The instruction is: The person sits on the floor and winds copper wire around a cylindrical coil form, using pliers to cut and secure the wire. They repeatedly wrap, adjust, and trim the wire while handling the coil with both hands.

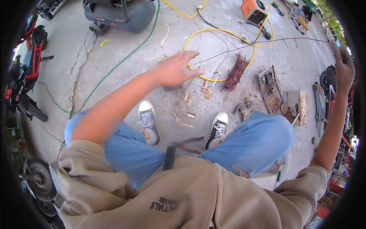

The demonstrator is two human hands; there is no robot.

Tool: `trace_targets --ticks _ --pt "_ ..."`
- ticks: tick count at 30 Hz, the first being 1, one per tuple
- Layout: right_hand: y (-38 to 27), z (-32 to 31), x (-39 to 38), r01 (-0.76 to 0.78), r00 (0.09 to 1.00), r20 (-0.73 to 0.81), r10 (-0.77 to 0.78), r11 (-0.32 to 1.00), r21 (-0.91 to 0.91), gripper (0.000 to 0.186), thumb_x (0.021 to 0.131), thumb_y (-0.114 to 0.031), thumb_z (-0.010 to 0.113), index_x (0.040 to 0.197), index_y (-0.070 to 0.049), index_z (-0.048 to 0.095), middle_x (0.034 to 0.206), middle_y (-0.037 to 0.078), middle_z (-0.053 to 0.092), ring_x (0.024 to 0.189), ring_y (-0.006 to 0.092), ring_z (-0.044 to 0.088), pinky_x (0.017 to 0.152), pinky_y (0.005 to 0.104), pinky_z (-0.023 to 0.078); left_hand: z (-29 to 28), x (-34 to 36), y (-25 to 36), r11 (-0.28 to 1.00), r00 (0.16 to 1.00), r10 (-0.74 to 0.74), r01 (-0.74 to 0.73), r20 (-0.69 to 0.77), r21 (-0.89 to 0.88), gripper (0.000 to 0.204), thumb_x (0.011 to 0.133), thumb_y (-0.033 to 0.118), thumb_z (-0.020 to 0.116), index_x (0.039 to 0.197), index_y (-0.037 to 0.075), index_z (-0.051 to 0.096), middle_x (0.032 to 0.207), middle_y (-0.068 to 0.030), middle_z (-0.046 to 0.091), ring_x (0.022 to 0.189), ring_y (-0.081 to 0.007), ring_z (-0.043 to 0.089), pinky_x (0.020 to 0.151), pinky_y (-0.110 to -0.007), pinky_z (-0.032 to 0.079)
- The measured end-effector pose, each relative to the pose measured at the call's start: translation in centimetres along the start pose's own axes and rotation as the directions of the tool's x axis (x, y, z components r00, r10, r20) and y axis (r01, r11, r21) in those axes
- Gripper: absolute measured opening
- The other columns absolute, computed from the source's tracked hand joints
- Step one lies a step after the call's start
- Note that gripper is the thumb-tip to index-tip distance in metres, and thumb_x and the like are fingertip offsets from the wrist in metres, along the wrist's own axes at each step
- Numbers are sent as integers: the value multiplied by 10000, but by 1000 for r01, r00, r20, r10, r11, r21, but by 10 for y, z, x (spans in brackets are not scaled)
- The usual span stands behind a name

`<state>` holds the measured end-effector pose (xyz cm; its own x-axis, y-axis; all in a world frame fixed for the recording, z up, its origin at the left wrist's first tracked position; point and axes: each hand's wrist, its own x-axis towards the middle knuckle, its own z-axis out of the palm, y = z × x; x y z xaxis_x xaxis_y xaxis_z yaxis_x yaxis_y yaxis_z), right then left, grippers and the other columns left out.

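Note:
My left hand (176, 69) is stretched out over the concrete floor, fingers and thumb apart, with nothing visibly gripped. Far out to the right, my raised right hand (344, 65) is closed on the end of a thin dark wire (284, 39). That wire runs across to just beside my left hand; whether it touches the fingers I cannot tell. Right of my left hand lies a bundle of reddish-brown wire (237, 72). Copper-coloured pieces (207, 91) and pale wire offcuts are scattered below the hand. Long-handled pliers or cutters (187, 144) lie between my shoes, partly hidden.
A yellow hose (189, 40) loops around the wire bundle. Nearer my right knee are a hammer (241, 109), a rusty metal plate (270, 89) and a worn box (298, 105). A green hose (126, 61), an air compressor (127, 17), an orange machine (253, 11) and scooters (32, 72) stand around.

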<state>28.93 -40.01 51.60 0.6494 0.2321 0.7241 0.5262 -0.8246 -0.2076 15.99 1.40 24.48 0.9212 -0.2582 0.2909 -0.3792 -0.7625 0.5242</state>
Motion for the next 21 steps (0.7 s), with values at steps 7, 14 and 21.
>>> trace_targets --ticks 7,14,21 --pt "40 -39 -27 -161 886 420 193 981 -112 415 895 -169 710 658 -93 378 672 -76 249 610 39 233 540 258 170 10 -35 99 595 881 -470 270 -54 -757 324 962 272 598 811 -8 659 608 -3 525 585 -73 447 542 -246 369" --pt "96 -53 -45 -605 750 600 280 656 451 351 958 -206 606 685 -110 407 597 -69 275 518 23 228 483 226 193 -136 -120 -14 186 285 -919 -294 -271 -938 369 945 185 515 622 143 343 550 31 260 489 -97 239 489 -280 232" --pt "-17 29 -57 -647 736 656 -169 109 755 382 1062 -315 358 782 -78 463 632 -59 220 522 45 178 447 222 186 -164 -150 33 611 618 -626 10 -475 -792 244 958 229 529 778 66 510 621 27 397 548 -62 288 523 -244 239"
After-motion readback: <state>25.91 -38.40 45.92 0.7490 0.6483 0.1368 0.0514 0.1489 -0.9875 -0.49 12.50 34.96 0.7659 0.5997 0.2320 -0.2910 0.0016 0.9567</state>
